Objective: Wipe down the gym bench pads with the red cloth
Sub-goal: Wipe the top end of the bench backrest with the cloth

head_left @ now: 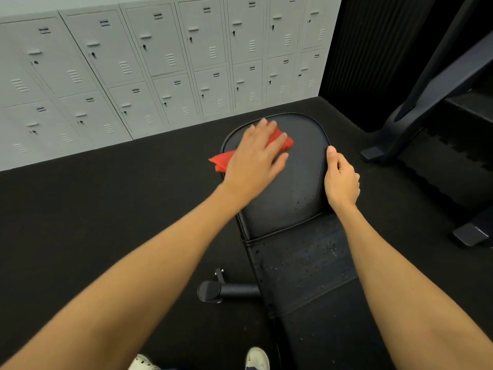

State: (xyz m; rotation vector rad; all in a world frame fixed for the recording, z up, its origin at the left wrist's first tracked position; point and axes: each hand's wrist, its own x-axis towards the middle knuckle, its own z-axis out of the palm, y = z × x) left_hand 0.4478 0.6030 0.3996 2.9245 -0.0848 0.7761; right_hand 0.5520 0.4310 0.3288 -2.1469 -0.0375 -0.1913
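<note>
Your left hand (253,158) lies flat, fingers straight, pressing red cloth (223,160) on the far-left part of seat pad (301,166); your right hand (342,180) grips its right edge; droplets on back pad (306,263)

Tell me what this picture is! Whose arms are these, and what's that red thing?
These are a person's own arms. The camera sits on their head and looks down, so you see what they see. The left hand presses flat on a red cloth, wiping the rounded black bench pad. The right hand has its grip on that pad's edge, probably to steady it. The longer pad nearer you has droplets on it, not yet wiped. Behind stand grey lockers, and white shoes peek in below.
</note>
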